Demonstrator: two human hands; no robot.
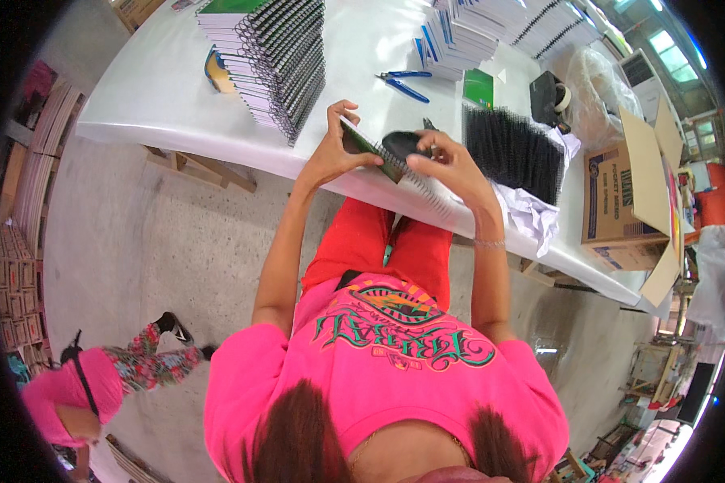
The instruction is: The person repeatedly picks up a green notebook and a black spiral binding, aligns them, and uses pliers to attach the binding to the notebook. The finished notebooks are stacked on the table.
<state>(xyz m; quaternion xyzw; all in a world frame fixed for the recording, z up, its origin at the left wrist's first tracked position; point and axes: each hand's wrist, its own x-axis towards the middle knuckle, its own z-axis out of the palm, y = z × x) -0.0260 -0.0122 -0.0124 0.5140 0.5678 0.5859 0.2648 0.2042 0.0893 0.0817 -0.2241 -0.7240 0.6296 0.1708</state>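
Observation:
My left hand (330,159) grips a small notebook (391,171) with a green cover, tilted over the table's near edge, thumb on one side and fingers round the other. A pale spiral coil (428,193) runs along the notebook's edge and trails past it to the right. My right hand (453,165) is closed at this coil, thumb and fingers bent; its exact grip is partly hidden. Just beyond the fingers is a black round thing (403,145), whose kind I cannot make out. Blue-handled cutting pliers (405,84) lie farther back on the table.
A tall stack of spiral-bound notebooks (270,72) stands left on the white table (153,101). To the right are a mass of black coils (514,149), crumpled paper (533,213) and an open cardboard box (624,189). More notebooks (459,36) stand behind. Another person (89,394) is at lower left.

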